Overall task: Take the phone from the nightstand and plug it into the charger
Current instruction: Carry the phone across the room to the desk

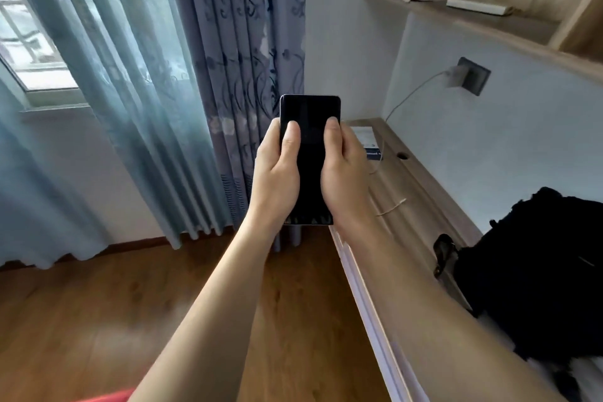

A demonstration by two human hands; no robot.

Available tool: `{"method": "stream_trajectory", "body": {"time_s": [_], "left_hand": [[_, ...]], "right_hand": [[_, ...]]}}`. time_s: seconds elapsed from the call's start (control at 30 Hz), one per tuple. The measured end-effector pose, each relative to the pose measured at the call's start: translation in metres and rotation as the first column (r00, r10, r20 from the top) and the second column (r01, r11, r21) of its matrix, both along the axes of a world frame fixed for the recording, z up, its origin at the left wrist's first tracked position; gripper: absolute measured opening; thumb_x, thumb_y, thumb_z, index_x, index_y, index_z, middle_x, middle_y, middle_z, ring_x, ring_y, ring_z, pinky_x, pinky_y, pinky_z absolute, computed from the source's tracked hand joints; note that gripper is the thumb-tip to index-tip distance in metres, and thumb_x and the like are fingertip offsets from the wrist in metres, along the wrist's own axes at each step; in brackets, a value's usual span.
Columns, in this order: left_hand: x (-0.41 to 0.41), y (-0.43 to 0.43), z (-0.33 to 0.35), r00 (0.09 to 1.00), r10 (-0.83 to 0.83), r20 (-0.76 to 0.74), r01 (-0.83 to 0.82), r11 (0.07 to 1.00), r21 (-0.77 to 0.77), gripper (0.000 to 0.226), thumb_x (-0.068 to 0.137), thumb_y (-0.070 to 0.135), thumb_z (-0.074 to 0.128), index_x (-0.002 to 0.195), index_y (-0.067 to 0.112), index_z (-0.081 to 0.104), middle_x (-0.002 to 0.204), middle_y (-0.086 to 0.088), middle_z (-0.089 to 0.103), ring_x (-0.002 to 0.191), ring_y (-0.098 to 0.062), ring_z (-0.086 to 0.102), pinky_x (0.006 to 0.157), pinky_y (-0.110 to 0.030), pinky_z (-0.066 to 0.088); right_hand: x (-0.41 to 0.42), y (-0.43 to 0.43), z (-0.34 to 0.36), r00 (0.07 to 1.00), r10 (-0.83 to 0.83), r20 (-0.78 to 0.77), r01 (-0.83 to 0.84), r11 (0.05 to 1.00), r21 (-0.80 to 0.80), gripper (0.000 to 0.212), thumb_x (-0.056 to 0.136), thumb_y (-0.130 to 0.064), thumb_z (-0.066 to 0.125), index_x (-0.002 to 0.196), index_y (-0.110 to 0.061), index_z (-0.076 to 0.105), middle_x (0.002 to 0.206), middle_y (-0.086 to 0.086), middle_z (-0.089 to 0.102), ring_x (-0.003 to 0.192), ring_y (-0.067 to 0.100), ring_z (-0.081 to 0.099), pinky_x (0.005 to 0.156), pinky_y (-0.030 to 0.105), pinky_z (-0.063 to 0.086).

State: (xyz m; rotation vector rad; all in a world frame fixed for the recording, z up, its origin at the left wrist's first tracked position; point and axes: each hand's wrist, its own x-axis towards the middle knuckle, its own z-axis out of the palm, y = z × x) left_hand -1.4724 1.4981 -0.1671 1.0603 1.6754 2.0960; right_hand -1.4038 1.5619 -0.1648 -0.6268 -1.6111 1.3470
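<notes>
A black phone (310,127) with a dark screen is held upright in front of me, over the floor just left of the wooden desk. My left hand (277,173) grips its left edge with the thumb on the screen. My right hand (342,173) grips its right edge, thumb also on the glass. A white charger (456,75) sits in a grey wall socket (474,77) at the right. Its white cable (414,91) runs down to the wooden desk (417,206). The cable's plug end lies behind my right hand and is hidden.
A black bag (538,271) fills the desk's near right part. A white and blue booklet (368,140) lies at the desk's far end, with a round hole (403,155) beside it. Blue curtains (195,75) hang at the left over the wooden floor (130,303). A shelf (473,13) runs above.
</notes>
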Motion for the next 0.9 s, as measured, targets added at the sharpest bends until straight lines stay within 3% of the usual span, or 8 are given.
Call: {"method": "stream_trajectory", "body": {"time_s": [0.13, 0.27, 0.37, 0.47, 0.6, 0.73, 0.83, 0.9], "left_hand": [[-0.054, 0.051, 0.008, 0.994, -0.107, -0.024, 0.107, 0.994, 0.0, 0.027, 0.111, 0.027, 0.044, 0.097, 0.011, 0.06, 0.088, 0.009, 0.064, 0.08, -0.001, 0.061, 0.077, -0.021, 0.052], [-0.071, 0.111, -0.003, 0.971, -0.239, -0.009, 0.238, 0.969, -0.063, 0.032, 0.113, 0.024, 0.044, 0.101, -0.002, 0.058, 0.091, -0.002, 0.063, 0.084, -0.01, 0.058, 0.081, -0.031, 0.051], [-0.072, 0.161, -0.021, 0.939, -0.341, 0.033, 0.343, 0.935, -0.093, 0.028, 0.113, 0.025, 0.044, 0.094, 0.019, 0.064, 0.086, 0.012, 0.067, 0.081, -0.002, 0.062, 0.077, -0.02, 0.052], [-0.07, 0.214, -0.039, 0.893, -0.441, 0.092, 0.45, 0.879, -0.156, 0.028, 0.112, 0.031, 0.045, 0.095, 0.025, 0.067, 0.092, 0.006, 0.071, 0.088, -0.006, 0.066, 0.082, -0.027, 0.054], [-0.074, 0.286, -0.062, 0.847, -0.525, 0.08, 0.525, 0.804, -0.28, 0.029, 0.111, 0.029, 0.048, 0.098, 0.008, 0.061, 0.081, 0.003, 0.065, 0.077, -0.01, 0.063, 0.071, -0.03, 0.051], [-0.071, 0.344, -0.085, 0.814, -0.58, 0.014, 0.544, 0.754, -0.368, 0.032, 0.109, 0.023, 0.05, 0.078, 0.029, 0.054, 0.057, 0.018, 0.055, 0.053, 0.002, 0.049, 0.051, -0.013, 0.039], [-0.06, 0.381, -0.105, 0.77, -0.637, 0.037, 0.589, 0.687, -0.425, 0.03, 0.109, 0.025, 0.05, 0.08, 0.023, 0.058, 0.059, 0.015, 0.055, 0.056, -0.005, 0.049, 0.051, -0.017, 0.039], [-0.053, 0.404, -0.118, 0.733, -0.674, 0.09, 0.633, 0.628, -0.452, 0.027, 0.109, 0.025, 0.051, 0.088, 0.011, 0.062, 0.063, 0.011, 0.058, 0.06, -0.007, 0.053, 0.055, -0.02, 0.042]], "right_hand": [[-0.045, 0.042, 0.007, 0.992, -0.124, 0.002, 0.124, 0.992, 0.028, 0.035, 0.11, -0.036, 0.04, 0.102, -0.015, 0.066, 0.099, 0.012, 0.073, 0.094, 0.023, 0.071, 0.084, 0.039, 0.059], [-0.052, 0.091, -0.004, 0.954, -0.295, 0.042, 0.295, 0.955, 0.021, 0.032, 0.112, -0.034, 0.04, 0.101, -0.02, 0.067, 0.094, 0.001, 0.074, 0.089, 0.011, 0.071, 0.079, 0.029, 0.058], [-0.047, 0.133, -0.02, 0.939, -0.336, 0.077, 0.34, 0.94, -0.033, 0.037, 0.112, -0.034, 0.039, 0.109, -0.01, 0.067, 0.102, 0.01, 0.075, 0.097, 0.024, 0.073, 0.085, 0.04, 0.06], [-0.04, 0.183, -0.042, 0.893, -0.44, 0.092, 0.444, 0.895, -0.032, 0.036, 0.112, -0.034, 0.039, 0.089, -0.02, 0.063, 0.079, -0.009, 0.07, 0.074, 0.005, 0.067, 0.069, 0.031, 0.053], [-0.036, 0.252, -0.074, 0.843, -0.527, 0.109, 0.537, 0.836, -0.112, 0.042, 0.112, -0.035, 0.04, 0.071, -0.031, 0.05, 0.056, -0.025, 0.057, 0.055, -0.005, 0.053, 0.058, 0.016, 0.04], [-0.029, 0.305, -0.103, 0.754, -0.639, 0.151, 0.656, 0.739, -0.151, 0.045, 0.112, -0.036, 0.04, 0.067, -0.032, 0.043, 0.051, -0.028, 0.054, 0.05, -0.005, 0.051, 0.052, 0.012, 0.036], [-0.017, 0.33, -0.12, 0.701, -0.674, 0.232, 0.713, 0.673, -0.197, 0.046, 0.112, -0.038, 0.038, 0.067, -0.03, 0.046, 0.053, -0.025, 0.056, 0.05, -0.007, 0.051, 0.051, 0.01, 0.036], [-0.003, 0.343, -0.132, 0.684, -0.669, 0.291, 0.728, 0.652, -0.213, 0.049, 0.112, -0.04, 0.035, 0.074, -0.016, 0.055, 0.066, -0.016, 0.06, 0.059, -0.003, 0.053, 0.06, 0.019, 0.04]]}}
